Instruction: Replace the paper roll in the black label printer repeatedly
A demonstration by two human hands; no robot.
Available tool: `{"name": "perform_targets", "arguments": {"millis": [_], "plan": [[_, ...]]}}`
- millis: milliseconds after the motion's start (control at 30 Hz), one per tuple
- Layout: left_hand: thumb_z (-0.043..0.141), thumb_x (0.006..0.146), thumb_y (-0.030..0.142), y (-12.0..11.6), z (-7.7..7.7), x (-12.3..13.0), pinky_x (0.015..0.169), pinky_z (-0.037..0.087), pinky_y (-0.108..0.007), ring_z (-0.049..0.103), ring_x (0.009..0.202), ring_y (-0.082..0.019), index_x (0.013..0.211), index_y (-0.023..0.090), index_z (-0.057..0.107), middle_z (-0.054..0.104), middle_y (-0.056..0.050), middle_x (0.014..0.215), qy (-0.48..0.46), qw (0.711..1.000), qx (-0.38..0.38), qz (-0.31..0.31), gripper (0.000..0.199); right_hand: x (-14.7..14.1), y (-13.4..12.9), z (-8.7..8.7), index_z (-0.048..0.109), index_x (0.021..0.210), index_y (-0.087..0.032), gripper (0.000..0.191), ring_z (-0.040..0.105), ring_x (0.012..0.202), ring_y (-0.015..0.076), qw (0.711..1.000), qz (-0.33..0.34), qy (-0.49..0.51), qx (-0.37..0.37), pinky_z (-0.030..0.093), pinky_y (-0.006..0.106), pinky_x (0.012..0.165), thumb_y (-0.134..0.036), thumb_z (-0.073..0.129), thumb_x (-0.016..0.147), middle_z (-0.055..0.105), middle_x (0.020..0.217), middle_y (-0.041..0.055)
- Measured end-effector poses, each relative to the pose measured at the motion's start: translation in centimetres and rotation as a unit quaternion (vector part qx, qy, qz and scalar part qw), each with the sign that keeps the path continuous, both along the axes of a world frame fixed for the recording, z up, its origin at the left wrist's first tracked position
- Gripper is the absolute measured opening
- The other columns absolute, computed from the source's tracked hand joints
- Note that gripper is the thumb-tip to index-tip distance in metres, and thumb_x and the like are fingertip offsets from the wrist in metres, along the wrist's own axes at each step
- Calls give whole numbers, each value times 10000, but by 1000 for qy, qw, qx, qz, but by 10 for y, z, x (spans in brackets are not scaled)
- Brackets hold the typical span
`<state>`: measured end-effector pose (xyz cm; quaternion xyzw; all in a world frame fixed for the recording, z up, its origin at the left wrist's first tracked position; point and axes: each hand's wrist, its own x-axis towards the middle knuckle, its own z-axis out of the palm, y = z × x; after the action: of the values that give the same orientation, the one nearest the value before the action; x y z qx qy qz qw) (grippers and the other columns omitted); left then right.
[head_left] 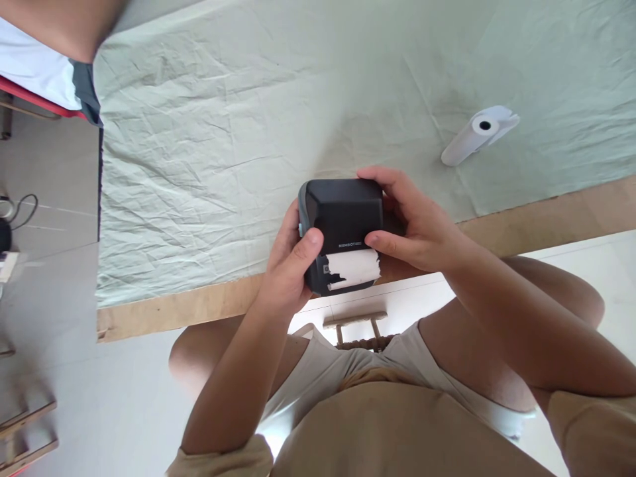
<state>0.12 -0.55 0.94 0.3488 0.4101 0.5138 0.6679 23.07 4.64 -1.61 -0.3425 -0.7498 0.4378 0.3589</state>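
Note:
A small black label printer (345, 211) is held up near the table's front edge, with a torn strip of white paper (360, 266) coming out of its lower front. My left hand (293, 262) wraps round its left side, the thumb lying on the front. On the right side my right hand (407, 222) grips it, thumb at the lower front and index finger along the top corner. A roll of white paper (464, 140) lies on the table to the right, its loose end curling away.
A pale green cloth (209, 159) with wrinkles covers the table, whose bare wooden edge (183, 307) faces me. Another person's arm (64, 23) reaches in at the upper left. Wooden stool parts (27, 421) and a black cable (27, 212) are at the left.

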Motion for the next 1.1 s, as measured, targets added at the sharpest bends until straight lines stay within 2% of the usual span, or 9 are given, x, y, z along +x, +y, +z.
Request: {"name": "perform_targets", "arguments": {"millis": [133, 300, 467, 600, 733, 833, 900, 1000, 1100], "plan": [[750, 1056, 679, 3, -3, 7, 1135, 698, -496, 770, 1434, -390, 1173, 251, 799, 866, -94, 1294, -34, 998, -32, 43, 446, -2, -2, 4, 560, 1616, -323, 698, 715, 1236, 298, 999, -48, -8, 12, 693, 496, 1047, -606, 768, 1013, 640, 1502, 126], [811, 1032, 548, 7, -3, 12, 988, 747, -487, 879, 1131, -352, 952, 224, 795, 842, -61, 896, -65, 992, -61, 87, 333, -2, -2, 3, 532, 1577, -358, 687, 609, 893, 221, 998, -52, 13, 34, 656, 418, 820, -562, 824, 990, 556, 1039, 22], [911, 960, 484, 8, 3, 12, 806, 754, -395, 828, 772, -240, 786, 217, 742, 708, 7, 698, -66, 993, -58, 79, 361, 0, -3, 5, 522, 1573, -359, 762, 670, 944, 221, 1000, -18, 20, 17, 684, 404, 864, -526, 898, 931, 597, 1045, 11], [893, 983, 553, 7, 3, 11, 658, 712, -331, 744, 616, -176, 799, 213, 727, 700, 22, 692, -40, 993, -70, 91, 421, 4, -4, 11, 601, 1487, -349, 715, 630, 752, 162, 996, -34, 28, 72, 602, 321, 667, -497, 960, 887, 595, 876, -47], [849, 1005, 629, 6, -2, 11, 690, 730, -324, 838, 741, -213, 920, 234, 768, 785, 12, 773, -4, 989, -95, 112, 412, -4, -12, 26, 640, 1364, -352, 382, 535, 494, 114, 988, -104, 72, 84, 465, 270, 473, -450, 826, 1045, 534, 643, -113], [834, 1011, 637, 4, -5, 11, 773, 752, -344, 889, 905, -250, 943, 246, 761, 827, -1, 849, 14, 987, -100, 123, 403, -15, -15, 37, 654, 1170, -333, 191, 729, 646, 131, 960, -228, 113, 117, 459, 254, 444, -468, 764, 1094, 690, 859, -48], [825, 1013, 642, 4, -5, 11, 829, 756, -362, 895, 993, -271, 954, 246, 761, 835, -9, 873, 25, 987, -101, 124, 405, -20, -14, 41, 637, 1061, -315, 166, 780, 749, 146, 946, -268, 94, 153, 481, 263, 472, -415, 770, 1080, 736, 990, -23], [817, 1011, 657, 3, -4, 11, 895, 747, -370, 886, 1098, -290, 1006, 243, 776, 853, -27, 934, 36, 990, -87, 107, 416, -24, -12, 45, 660, 950, -293, 120, 665, 631, 128, 939, -244, -32, 240, 447, 299, 525, -235, 734, 1024, 763, 870, -45], [853, 979, 663, 4, -1, 12, 862, 728, -334, 878, 1065, -272, 992, 240, 767, 835, -19, 909, 44, 993, -67, 87, 432, -24, -12, 52, 728, 892, -271, 163, 564, 592, 140, 921, -189, -181, 290, 338, 330, 548, -164, 660, 996, 728, 729, -44]]}}
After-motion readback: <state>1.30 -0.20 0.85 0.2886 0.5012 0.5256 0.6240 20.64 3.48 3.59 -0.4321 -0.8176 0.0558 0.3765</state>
